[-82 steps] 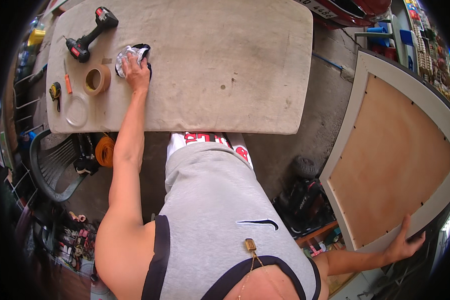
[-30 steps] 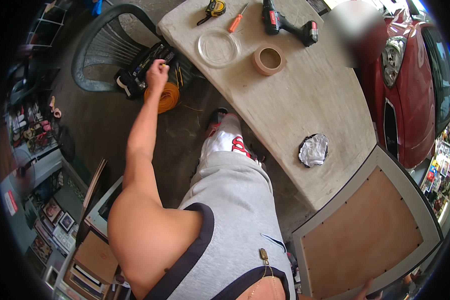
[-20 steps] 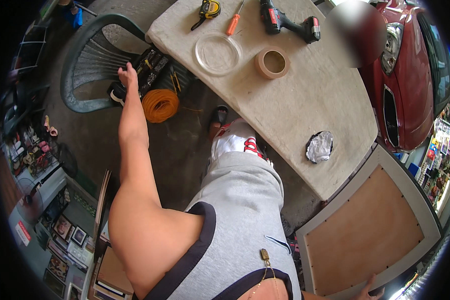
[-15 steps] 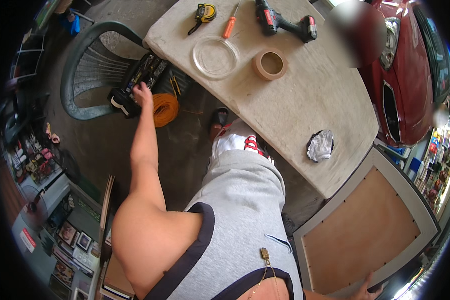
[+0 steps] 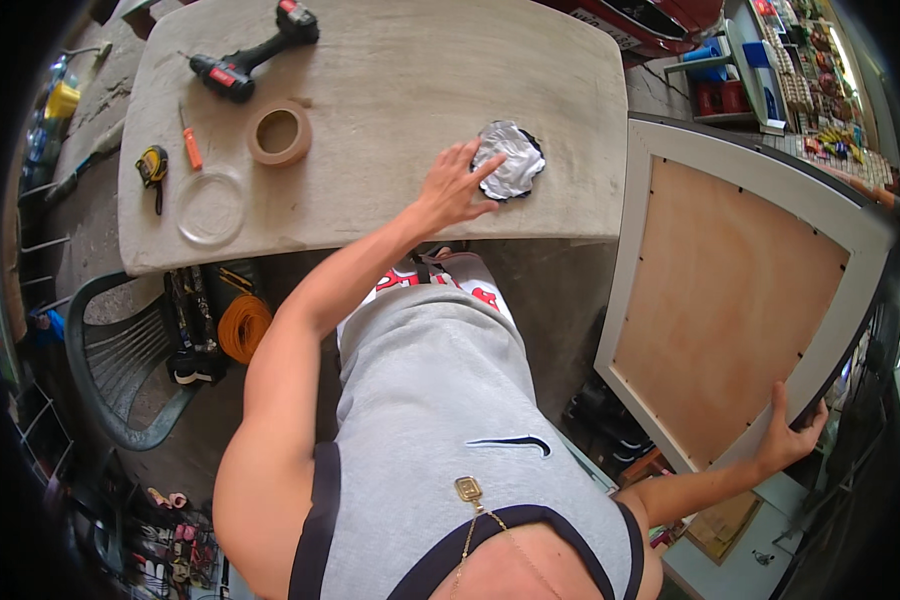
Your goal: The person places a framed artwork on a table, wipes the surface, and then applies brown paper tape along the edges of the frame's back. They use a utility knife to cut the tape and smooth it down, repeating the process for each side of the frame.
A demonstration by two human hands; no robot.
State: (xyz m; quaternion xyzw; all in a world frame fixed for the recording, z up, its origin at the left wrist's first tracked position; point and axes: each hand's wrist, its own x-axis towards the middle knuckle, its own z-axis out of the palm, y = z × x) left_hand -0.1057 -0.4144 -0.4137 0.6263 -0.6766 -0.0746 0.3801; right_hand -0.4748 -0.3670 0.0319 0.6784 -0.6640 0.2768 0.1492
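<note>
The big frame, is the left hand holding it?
No, the right hand grips the big frame, while the left hand is at the silver-and-black bundle.

The picture frame shows a tan back, off-white border and dark outer edge. The cloth is silver rimmed black, the cordless drill black and red, the counter mottled beige; the shadowed chair seems dark green.
</note>
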